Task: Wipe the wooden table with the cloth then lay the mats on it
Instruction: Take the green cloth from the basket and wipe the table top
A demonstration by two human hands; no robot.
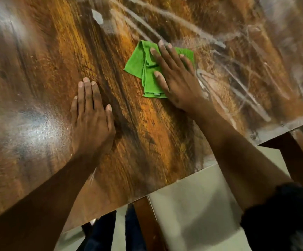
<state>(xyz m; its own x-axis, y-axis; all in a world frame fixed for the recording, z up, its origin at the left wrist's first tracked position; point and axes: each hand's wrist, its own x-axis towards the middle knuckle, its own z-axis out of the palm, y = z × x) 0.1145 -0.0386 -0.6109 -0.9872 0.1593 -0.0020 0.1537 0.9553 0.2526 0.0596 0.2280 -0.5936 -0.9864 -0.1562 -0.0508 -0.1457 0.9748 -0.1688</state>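
Pressing cloth (148, 78) flat w/ spread right hand (176, 78), left hand (91, 122) flat on table (38, 133) beside it; loose folds may bunch, leaving streaks.

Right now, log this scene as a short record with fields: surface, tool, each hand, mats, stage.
surface: wooden table, glossy, with pale smears toward the far right
tool: green cloth, folded, lying flat on the table
right hand: fingers straight, pressing flat on the cloth
left hand: flat on bare wood, apart from the cloth
mats: none in view
stage: wiping; mats not yet laid
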